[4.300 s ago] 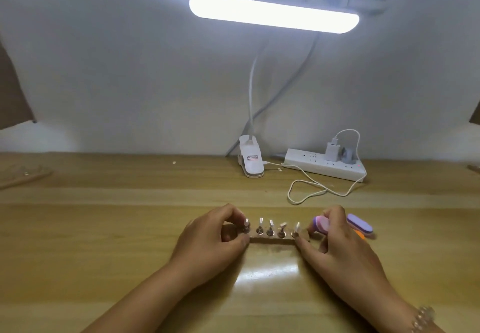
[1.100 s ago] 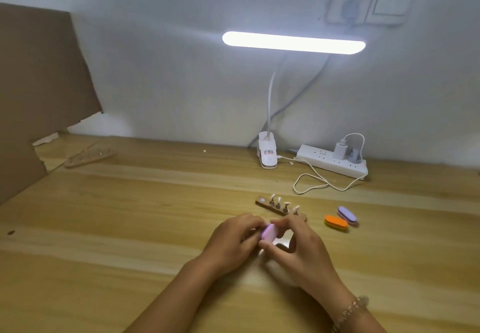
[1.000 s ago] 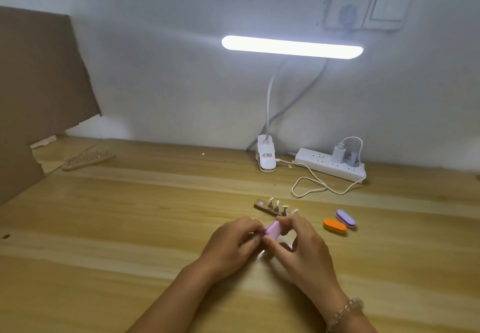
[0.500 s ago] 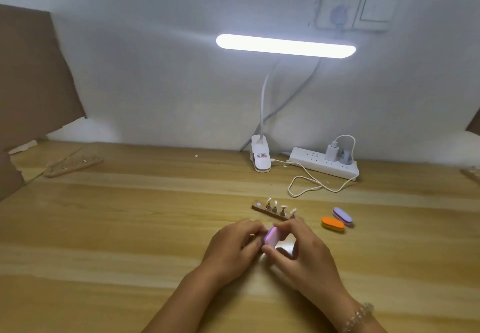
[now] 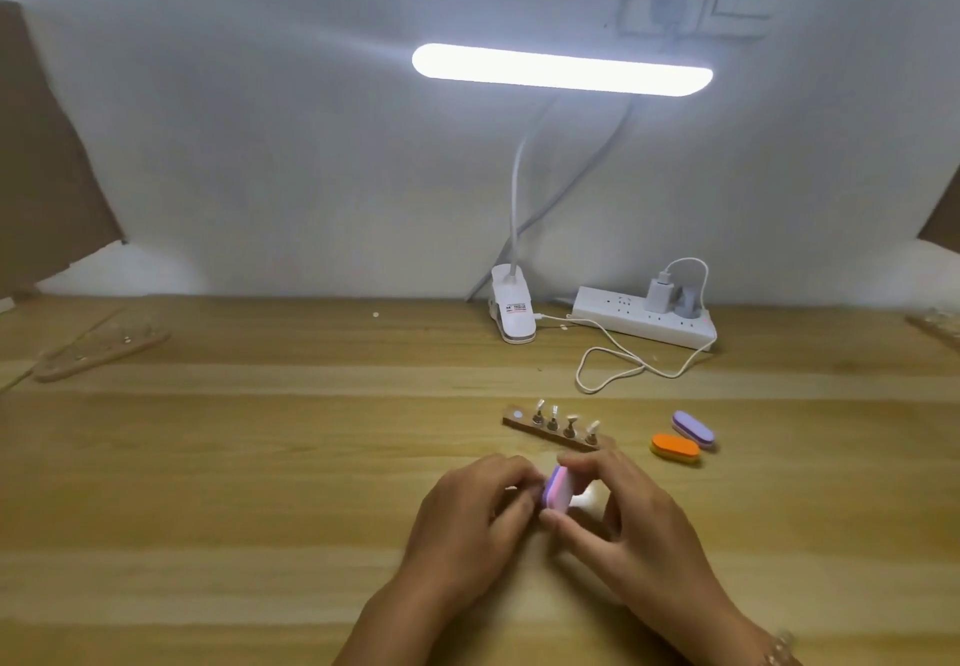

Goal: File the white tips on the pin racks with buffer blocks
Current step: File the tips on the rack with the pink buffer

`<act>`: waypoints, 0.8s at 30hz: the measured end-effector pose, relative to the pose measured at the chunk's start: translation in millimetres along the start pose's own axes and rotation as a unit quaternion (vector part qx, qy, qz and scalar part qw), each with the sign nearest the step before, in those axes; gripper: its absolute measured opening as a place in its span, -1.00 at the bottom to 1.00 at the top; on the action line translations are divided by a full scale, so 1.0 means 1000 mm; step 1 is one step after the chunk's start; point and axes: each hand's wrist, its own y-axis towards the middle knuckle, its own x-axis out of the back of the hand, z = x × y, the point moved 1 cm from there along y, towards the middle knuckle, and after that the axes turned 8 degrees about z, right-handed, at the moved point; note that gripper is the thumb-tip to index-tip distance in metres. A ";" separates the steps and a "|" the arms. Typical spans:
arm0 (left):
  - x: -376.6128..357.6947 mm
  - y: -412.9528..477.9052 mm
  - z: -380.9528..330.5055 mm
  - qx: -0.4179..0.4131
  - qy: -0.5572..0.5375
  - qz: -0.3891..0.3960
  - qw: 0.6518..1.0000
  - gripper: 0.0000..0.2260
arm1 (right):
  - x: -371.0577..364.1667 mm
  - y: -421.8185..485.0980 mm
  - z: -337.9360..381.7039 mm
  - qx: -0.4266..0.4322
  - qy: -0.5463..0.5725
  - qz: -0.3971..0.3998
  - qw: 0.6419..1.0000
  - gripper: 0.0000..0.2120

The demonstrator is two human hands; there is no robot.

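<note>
Close to the near edge of the table, a little right of centre, both hands working together. On the right hand, thumb and fingertips pinching a pink-and-lilac buffer block, held up on edge. On the left hand, fingers curled in tight against the block's face, pinching something small and hidden. Going by the bare socket on the rack, most likely the fifth pin with its white tip. Cannot confirm the contact itself: too blurred.

To do this step well: hold the pin steady and move only the block. Short, light strokes along the tip's edge, flat face to the tip, no digging in with a corner. Easy on the pressure, too: thin plastic by the look of it, probably quick to bend or pop off.

Just beyond the hands, toward mid-table, the wooden pin rack, lying aslant, with four white tips standing on their pins and the left-end socket bare. Near its right end but apart from it, an orange buffer block and a lilac buffer block, side by side, untouched.

Further back, along the far edge, a clip lamp base and a white power strip with a looped charging cable. Toward the far left corner, a second rack, too blurred to check for tips. Above everything, the lit lamp bar.
</note>
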 end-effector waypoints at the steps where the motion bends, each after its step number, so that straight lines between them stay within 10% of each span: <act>1: 0.000 0.000 -0.001 0.005 -0.006 0.002 1.000 -0.84 | -0.001 0.000 0.000 0.002 0.007 -0.003 1.000 -0.68; 24: 0.009 0.006 -0.002 0.058 -0.078 0.008 0.995 -0.88 | 0.000 0.011 -0.002 0.021 0.023 -0.018 0.999 -0.72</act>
